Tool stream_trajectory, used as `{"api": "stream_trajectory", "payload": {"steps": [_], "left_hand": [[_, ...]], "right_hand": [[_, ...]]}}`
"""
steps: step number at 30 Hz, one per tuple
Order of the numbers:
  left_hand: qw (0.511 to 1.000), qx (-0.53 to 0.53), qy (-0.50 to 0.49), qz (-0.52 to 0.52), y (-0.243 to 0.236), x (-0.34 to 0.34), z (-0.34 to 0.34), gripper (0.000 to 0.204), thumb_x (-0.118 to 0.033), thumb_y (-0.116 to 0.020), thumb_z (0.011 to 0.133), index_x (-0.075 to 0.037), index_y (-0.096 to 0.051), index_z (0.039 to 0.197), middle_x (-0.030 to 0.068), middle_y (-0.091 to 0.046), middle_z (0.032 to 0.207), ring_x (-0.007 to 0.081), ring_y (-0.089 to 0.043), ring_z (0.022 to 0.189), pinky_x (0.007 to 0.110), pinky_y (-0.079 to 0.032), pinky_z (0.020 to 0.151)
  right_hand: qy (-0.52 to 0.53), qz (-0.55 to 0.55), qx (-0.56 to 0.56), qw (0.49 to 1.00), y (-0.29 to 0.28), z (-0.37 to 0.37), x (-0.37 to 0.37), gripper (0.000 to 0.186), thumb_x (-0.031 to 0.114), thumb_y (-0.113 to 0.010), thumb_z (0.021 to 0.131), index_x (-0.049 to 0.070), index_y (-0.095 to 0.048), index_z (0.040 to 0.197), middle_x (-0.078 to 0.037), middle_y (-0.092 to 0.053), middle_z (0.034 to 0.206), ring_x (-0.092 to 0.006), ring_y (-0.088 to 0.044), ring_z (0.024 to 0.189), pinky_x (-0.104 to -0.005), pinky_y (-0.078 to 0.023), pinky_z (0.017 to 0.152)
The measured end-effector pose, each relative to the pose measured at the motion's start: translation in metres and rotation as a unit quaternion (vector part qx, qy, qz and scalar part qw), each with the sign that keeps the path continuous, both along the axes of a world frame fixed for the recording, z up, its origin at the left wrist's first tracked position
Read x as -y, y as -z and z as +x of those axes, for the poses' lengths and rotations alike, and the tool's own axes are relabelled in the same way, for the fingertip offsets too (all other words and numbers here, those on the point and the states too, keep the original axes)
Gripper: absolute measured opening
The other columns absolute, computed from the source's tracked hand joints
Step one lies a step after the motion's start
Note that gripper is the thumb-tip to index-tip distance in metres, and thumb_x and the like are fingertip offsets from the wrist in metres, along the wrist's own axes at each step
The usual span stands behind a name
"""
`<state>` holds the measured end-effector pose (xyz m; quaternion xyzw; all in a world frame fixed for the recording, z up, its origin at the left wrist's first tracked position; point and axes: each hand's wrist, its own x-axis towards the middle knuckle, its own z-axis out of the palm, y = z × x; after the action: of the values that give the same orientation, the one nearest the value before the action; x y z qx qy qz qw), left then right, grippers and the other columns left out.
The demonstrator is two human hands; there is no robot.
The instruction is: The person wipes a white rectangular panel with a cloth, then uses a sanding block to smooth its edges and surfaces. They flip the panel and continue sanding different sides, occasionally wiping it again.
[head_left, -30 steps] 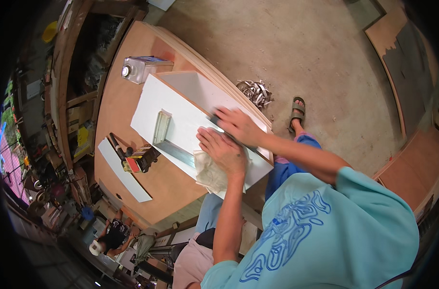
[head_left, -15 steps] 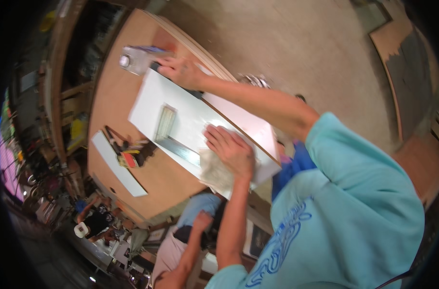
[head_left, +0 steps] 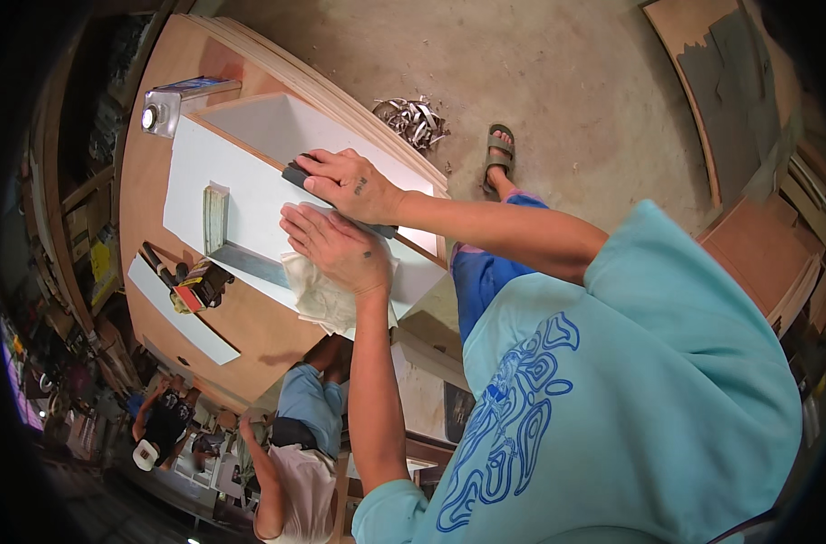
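A white box (head_left: 241, 186) with bare wood edges lies on a plywood-topped bench. My right hand (head_left: 351, 186) is closed on a long dark block (head_left: 297, 172), which rests along the box's upper edge. Close beside it, my left hand (head_left: 336, 249) lies on the white face, its fingers stretched out. A crumpled whitish cloth (head_left: 318, 295) is under that palm and hangs past the panel's near edge. In the face is a rectangular cut-out whose greenish inner edge (head_left: 215, 218) shows. What the left palm does with the cloth is partly hidden.
A metal can (head_left: 164, 109) stands past the box's far end. A red, yellow and black tool (head_left: 200, 286) and a white strip (head_left: 173, 308) lie on the bench (head_left: 259, 363). Curled strips (head_left: 413, 122) lie on the floor. A person in blue shorts (head_left: 309, 399) is nearby.
My right hand has slid with the dark block from the box's far end back along the edge, close to my left hand. The left hand stays at the cloth. The whole view has shifted.
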<state>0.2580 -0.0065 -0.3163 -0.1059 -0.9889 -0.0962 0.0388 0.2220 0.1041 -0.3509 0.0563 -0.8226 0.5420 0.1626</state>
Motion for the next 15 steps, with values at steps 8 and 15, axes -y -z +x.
{"api": "stream_trajectory", "payload": {"steps": [8, 15], "left_hand": [[1.000, -0.009, -0.017, -0.016, 0.002, 0.006, 0.004, 0.051, -0.025, -0.033, 0.104, 0.010, -0.038, 0.141, 0.0274, -0.031, 0.153, 0.0443, -0.026, 0.143, 0.051, -0.018, 0.118], [1.000, -0.025, 0.016, 0.007, 0.008, 0.021, 0.001, 0.050, -0.026, -0.039, 0.103, 0.009, -0.041, 0.140, 0.0274, -0.034, 0.151, 0.0464, -0.028, 0.141, 0.053, -0.021, 0.117]], "right_hand": [[-0.085, -0.136, 0.221, 0.962, -0.016, 0.231, -0.049, 0.046, 0.017, -0.060, 0.093, -0.002, -0.053, 0.135, -0.021, -0.048, 0.142, -0.0353, -0.052, 0.115, -0.0428, -0.040, 0.101], [0.183, -0.302, 0.372, 0.859, 0.014, 0.288, -0.084, 0.042, 0.033, -0.051, 0.099, 0.006, -0.058, 0.130, -0.014, -0.065, 0.112, -0.0226, -0.063, 0.084, -0.0351, -0.053, 0.079]]}}
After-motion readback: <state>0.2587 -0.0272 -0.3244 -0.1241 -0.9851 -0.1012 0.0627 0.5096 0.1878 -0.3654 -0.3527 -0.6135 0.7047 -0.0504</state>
